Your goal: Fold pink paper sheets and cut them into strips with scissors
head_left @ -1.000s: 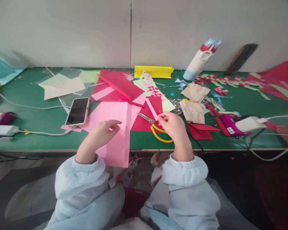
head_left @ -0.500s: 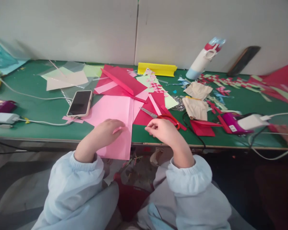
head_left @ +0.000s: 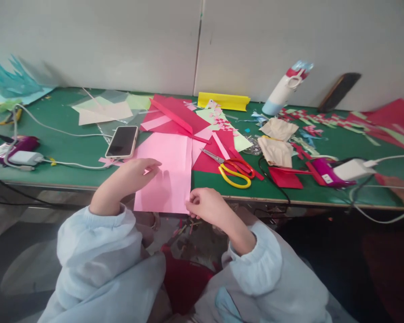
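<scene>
Head view, now: a pink sheet of paper (head_left: 163,184) lies between a worker's two hands on a green bench (head_left: 204,180), its long axis running away from the body toward the wall and its near end jutting past the bench edge. The right hand (head_left: 206,205) is the nearer one to the sheet's lower right corner, thumb and bent fingers pinching the long right edge there, out over the drop. The left hand (head_left: 131,177) reaches over the opposite side, fingers loosely bent and thumb slightly apart, with nothing seen in its grasp; a shadow falls on the paper beside it, though from this angle it is hard to say whether the palm touches down. To the right of the sheet, beyond the right hand, scissors (head_left: 221,160) with one yellow and one orange-red handle rest with blades angled toward the paper. A smartphone (head_left: 122,141) lies just beyond the left hand, near the sheet's left edge. Folded red paper (head_left: 175,116) sits at the far end.
</scene>
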Demonstrator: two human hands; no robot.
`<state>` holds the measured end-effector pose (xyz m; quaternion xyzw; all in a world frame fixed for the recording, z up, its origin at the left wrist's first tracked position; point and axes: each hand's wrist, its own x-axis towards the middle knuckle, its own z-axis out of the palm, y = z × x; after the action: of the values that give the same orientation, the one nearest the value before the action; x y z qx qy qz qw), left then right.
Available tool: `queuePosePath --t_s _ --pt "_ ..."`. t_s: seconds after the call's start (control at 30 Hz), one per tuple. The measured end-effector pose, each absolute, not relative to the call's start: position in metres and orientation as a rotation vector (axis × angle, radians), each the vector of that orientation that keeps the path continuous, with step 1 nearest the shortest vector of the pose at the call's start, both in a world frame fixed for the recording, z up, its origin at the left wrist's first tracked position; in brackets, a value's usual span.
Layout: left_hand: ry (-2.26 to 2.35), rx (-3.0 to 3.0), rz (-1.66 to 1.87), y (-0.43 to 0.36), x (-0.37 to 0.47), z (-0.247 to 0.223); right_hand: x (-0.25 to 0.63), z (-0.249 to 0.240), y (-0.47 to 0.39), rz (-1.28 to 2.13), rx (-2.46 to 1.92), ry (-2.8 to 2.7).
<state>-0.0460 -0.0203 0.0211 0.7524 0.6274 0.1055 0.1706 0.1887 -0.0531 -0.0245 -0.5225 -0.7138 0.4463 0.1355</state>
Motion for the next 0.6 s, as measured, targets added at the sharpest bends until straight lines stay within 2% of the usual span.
queuePosePath --t_s 0.2,0.6 --pt "1.839 2.097 0.311 -0.021 -0.059 0.024 0.236 -0.003 -0.032 1.372 -1.427 -1.78" --pt "1.905 2.118 0.257 -0.012 -0.042 0.022 0.314 0.015 -0.013 1.298 -1.561 -1.917"
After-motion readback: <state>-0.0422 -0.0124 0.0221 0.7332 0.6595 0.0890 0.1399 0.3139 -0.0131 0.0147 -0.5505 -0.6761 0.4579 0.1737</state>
